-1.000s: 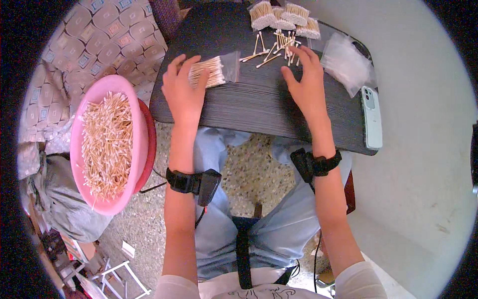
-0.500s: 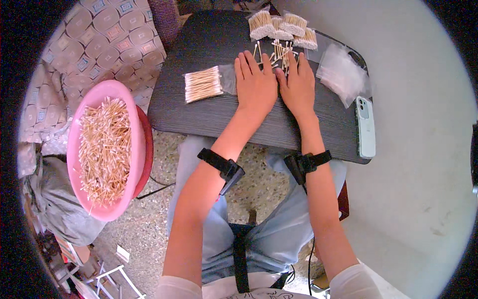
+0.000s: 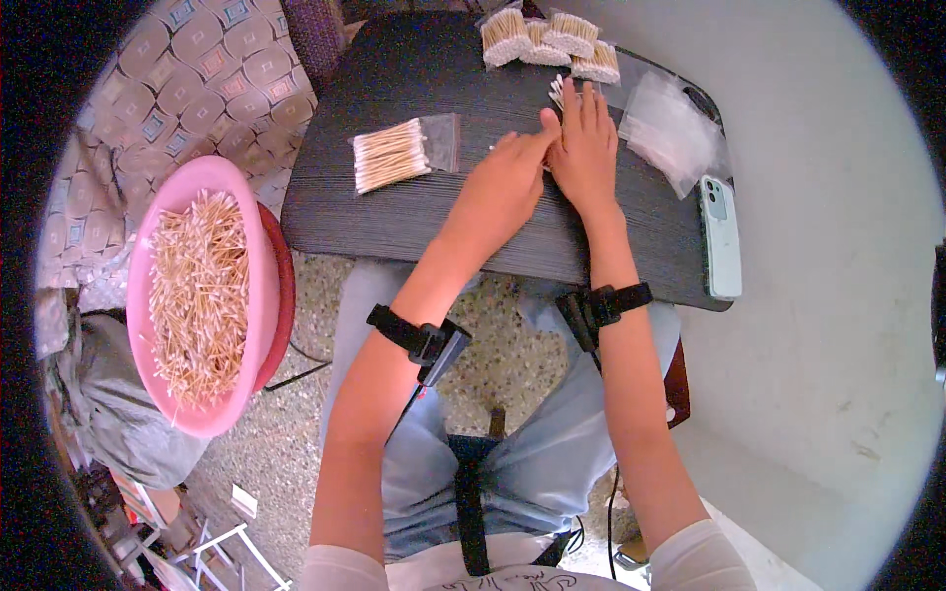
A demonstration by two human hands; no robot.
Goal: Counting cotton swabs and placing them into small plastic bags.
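Observation:
My left hand (image 3: 498,187) is on the dark table with its fingers curled inward, and white swab tips show at its edge. Right beside it, my right hand (image 3: 585,158) lies with fingers stretched out over loose cotton swabs (image 3: 557,92), whose white tips stick out past the fingertips. Most of the loose swabs are hidden under the two hands. To the left lies a flat bundle of cotton swabs (image 3: 390,156), partly in a clear plastic bag (image 3: 441,143). Several packed swab bags (image 3: 570,33) are heaped at the far edge.
Clear plastic bags (image 3: 670,133) lie at the table's right, above a pale green phone (image 3: 721,236) on the edge. A pink basin (image 3: 141,325) full of loose swabs stands left of the table (image 3: 345,217). A pale wall (image 3: 828,246) runs along the right.
My left hand has gone from flat to curled and turned toward my right hand. The loose swabs between the hands are now mostly covered. The swab bundle's bag is now uncovered.

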